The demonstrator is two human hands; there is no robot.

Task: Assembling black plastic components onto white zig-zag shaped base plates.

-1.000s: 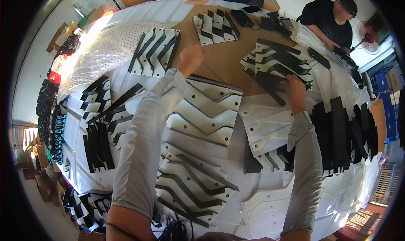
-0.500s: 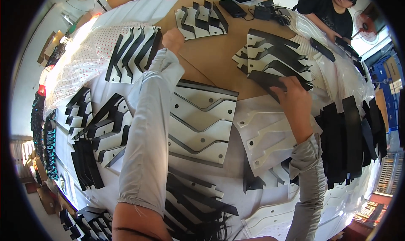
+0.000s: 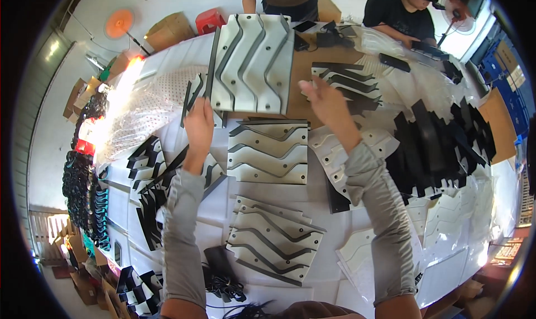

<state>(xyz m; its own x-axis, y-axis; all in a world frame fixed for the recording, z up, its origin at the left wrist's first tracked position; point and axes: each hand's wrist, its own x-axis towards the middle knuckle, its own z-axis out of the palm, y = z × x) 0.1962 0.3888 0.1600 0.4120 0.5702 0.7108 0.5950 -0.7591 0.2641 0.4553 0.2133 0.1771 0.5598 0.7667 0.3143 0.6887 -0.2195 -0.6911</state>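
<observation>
You get a bright, evenly lit view, but strong glare burns out the plastic sheet (image 3: 148, 104) at the upper left. Shadows stay soft and short. The fisheye bends straight edges toward the black rim. Your right hand (image 3: 326, 104) blurs slightly; the centre stays sharp.

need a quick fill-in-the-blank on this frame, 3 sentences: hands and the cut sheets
The left hand grips a thin ____ strip beside the raised sheet.
The right hand is open and holds ____.
The grey sheet lying between the two forearms has wavy slots cut in ____ rows.

Missing words: black; nothing; three
</observation>
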